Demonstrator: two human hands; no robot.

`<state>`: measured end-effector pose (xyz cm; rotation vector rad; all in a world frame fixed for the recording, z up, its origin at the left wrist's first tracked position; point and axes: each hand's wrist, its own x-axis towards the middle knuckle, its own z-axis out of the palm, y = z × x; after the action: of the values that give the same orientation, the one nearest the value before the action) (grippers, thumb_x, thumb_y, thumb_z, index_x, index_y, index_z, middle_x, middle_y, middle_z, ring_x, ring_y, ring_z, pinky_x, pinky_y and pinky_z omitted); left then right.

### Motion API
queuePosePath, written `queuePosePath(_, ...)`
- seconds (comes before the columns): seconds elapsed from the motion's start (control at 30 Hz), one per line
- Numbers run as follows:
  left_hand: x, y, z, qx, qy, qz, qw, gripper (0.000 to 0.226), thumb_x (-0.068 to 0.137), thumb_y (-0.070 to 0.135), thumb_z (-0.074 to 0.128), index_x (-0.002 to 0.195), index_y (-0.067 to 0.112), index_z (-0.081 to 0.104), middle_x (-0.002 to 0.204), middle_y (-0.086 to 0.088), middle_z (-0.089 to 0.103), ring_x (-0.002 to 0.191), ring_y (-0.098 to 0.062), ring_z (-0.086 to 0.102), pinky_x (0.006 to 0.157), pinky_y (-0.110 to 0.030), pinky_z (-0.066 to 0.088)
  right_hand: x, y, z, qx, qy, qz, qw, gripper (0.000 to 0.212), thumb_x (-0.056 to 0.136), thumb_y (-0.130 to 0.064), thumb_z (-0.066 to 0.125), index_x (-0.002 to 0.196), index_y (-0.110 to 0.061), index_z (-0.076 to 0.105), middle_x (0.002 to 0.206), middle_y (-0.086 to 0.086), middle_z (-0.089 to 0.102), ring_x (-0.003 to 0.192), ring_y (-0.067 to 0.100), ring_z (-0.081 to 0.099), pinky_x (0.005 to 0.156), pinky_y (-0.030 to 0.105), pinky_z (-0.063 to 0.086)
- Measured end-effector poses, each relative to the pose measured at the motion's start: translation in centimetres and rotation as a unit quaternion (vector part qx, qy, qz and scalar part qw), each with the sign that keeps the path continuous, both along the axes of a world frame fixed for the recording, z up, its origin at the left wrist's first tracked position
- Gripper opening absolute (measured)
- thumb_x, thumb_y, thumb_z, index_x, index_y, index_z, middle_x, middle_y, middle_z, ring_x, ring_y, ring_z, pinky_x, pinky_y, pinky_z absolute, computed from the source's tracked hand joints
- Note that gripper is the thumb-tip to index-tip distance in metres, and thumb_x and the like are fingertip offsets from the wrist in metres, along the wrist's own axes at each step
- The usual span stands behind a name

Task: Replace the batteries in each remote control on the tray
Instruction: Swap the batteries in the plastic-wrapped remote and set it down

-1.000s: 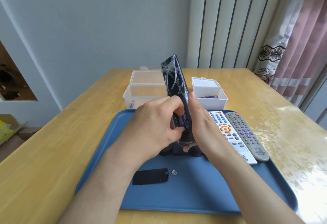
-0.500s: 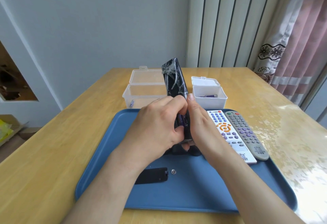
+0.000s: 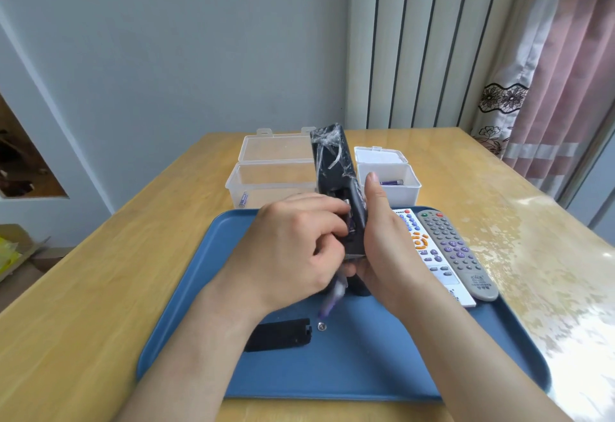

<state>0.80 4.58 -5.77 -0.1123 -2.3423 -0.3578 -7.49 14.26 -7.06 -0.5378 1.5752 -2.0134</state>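
Observation:
My right hand [image 3: 382, 248] grips a black remote [image 3: 331, 162] wrapped in clear film and holds it upright over the blue tray [image 3: 366, 365]. Its battery compartment is open. The fingers of my left hand [image 3: 293, 248] curl into that compartment on a purple battery [image 3: 350, 223]. A second purple battery [image 3: 331, 300] shows as a blur just below my left hand, above the tray. The black battery cover [image 3: 279, 335] lies on the tray near my left wrist. A white remote [image 3: 429, 255] and a grey remote [image 3: 456, 252] lie side by side on the tray's right.
A small round metal piece [image 3: 321, 326] lies beside the cover. Behind the tray stand two open plastic boxes: a clear box [image 3: 269, 185] with one battery [image 3: 244, 199], and a white box [image 3: 399, 195] with a battery [image 3: 392, 182]. A dark object [image 3: 361, 286] lies under my hands.
My left fingers have worked deeper into the compartment and a purple battery has come out, now blurred below my left hand. The remote is tilted slightly more.

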Motion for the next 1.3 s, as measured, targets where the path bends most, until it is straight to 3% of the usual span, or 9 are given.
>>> queuePosePath(0.13, -0.9, 0.9, -1.2, -0.017, 0.003, 0.027, 0.999, 0.029, 0.074, 0.005, 0.044, 0.08, 0.004, 0.072, 0.095, -0.005, 0.072, 0.095, -0.021, 0.065, 0.085, -0.029, 0.05, -0.1, -0.1, -0.3, -0.031, -0.08, -0.016, 0.996, 0.05, 0.101, -0.052, 0.034, 0.085, -0.019, 0.067, 0.06, -0.003, 0.067, 0.052, 0.013, 0.064, 0.046, 0.021, 0.045)
queuePosePath(0.27, -1.3, 0.6, -1.7, 0.025, 0.043, 0.096, 0.994, 0.02, 0.077, 0.004, 0.049, 0.082, 0.009, 0.067, 0.093, -0.001, 0.067, 0.087, -0.021, 0.06, 0.075, -0.03, 0.048, -0.2, -0.5, -0.6, -0.007, -0.018, -0.049, 0.999, 0.05, 0.102, -0.051, 0.029, 0.098, -0.016, 0.065, 0.071, 0.002, 0.068, 0.058, 0.018, 0.065, 0.047, 0.026, 0.048)
queuePosePath(0.4, -1.1, 0.7, -1.1, 0.116, 0.059, 0.105, 0.986, 0.01, 0.077, 0.015, 0.059, 0.086, 0.018, 0.062, 0.075, 0.013, 0.049, 0.066, 0.0, 0.046, 0.064, -0.016, 0.038, -0.7, 0.0, -0.4, 0.014, 0.005, -0.057, 0.998, 0.05, 0.102, -0.05, 0.03, 0.102, -0.017, 0.067, 0.087, 0.01, 0.073, 0.067, 0.02, 0.068, 0.05, 0.031, 0.051)
queuePosePath(0.5, -1.2, 0.5, -1.5, 0.12, 0.048, 0.105, 0.986, 0.026, 0.079, 0.021, 0.066, 0.106, 0.021, 0.063, 0.087, 0.015, 0.049, 0.071, 0.006, 0.045, 0.067, -0.007, 0.034, -0.7, 0.4, -0.2, 0.028, 0.02, -0.046, 0.998, 0.052, 0.102, -0.051, 0.03, 0.088, -0.025, 0.073, 0.083, 0.006, 0.076, 0.065, 0.02, 0.069, 0.046, 0.029, 0.049)
queuePosePath(0.63, -1.0, 0.6, -1.6, 0.113, 0.046, 0.075, 0.99, 0.036, 0.075, 0.01, 0.072, 0.106, 0.019, 0.057, 0.088, 0.024, 0.047, 0.071, 0.004, 0.043, 0.072, -0.003, 0.033, -0.2, 0.1, -0.2, 0.016, 0.044, -0.038, 0.998, 0.05, 0.102, -0.051, 0.031, 0.089, -0.027, 0.072, 0.08, 0.001, 0.077, 0.076, 0.023, 0.073, 0.061, 0.044, 0.057)
queuePosePath(0.9, -0.9, 0.7, -1.7, 0.117, 0.059, 0.058, 0.99, 0.033, 0.074, 0.005, 0.07, 0.098, 0.02, 0.053, 0.083, 0.026, 0.045, 0.06, 0.006, 0.042, 0.067, -0.007, 0.034, 0.1, 0.1, -0.1, 0.021, 0.057, -0.051, 0.997, 0.053, 0.102, -0.052, 0.029, 0.083, -0.026, 0.072, 0.073, -0.001, 0.075, 0.066, 0.019, 0.071, 0.048, 0.036, 0.053)
queuePosePath(1.03, -0.9, 0.8, -1.8, 0.115, 0.055, 0.058, 0.99, 0.031, 0.074, 0.006, 0.07, 0.098, 0.019, 0.055, 0.081, 0.021, 0.046, 0.06, 0.006, 0.042, 0.063, -0.006, 0.032, 0.3, 0.2, 0.1, 0.026, 0.074, -0.061, 0.995, 0.054, 0.103, -0.048, 0.028, 0.077, -0.026, 0.069, 0.066, -0.008, 0.073, 0.063, 0.01, 0.07, 0.053, 0.036, 0.057)
queuePosePath(1.13, -1.0, 0.8, -1.9, 0.124, 0.068, 0.064, 0.988, 0.028, 0.075, 0.008, 0.07, 0.098, 0.018, 0.057, 0.081, 0.016, 0.05, 0.063, 0.003, 0.043, 0.063, -0.012, 0.037, 0.6, 0.2, 0.3, 0.02, 0.076, -0.062, 0.995, 0.054, 0.103, -0.049, 0.027, 0.079, -0.025, 0.069, 0.069, -0.002, 0.074, 0.066, 0.019, 0.07, 0.053, 0.042, 0.056)
queuePosePath(1.3, -1.1, 0.9, -1.7, 0.157, 0.068, 0.049, 0.984, 0.017, 0.077, 0.015, 0.065, 0.093, 0.018, 0.06, 0.085, 0.012, 0.063, 0.076, -0.007, 0.055, 0.066, -0.021, 0.044, 0.7, 0.2, 0.1, 0.034, 0.096, -0.062, 0.993, 0.052, 0.103, -0.05, 0.027, 0.09, -0.02, 0.068, 0.077, 0.003, 0.073, 0.063, 0.017, 0.067, 0.044, 0.032, 0.049)
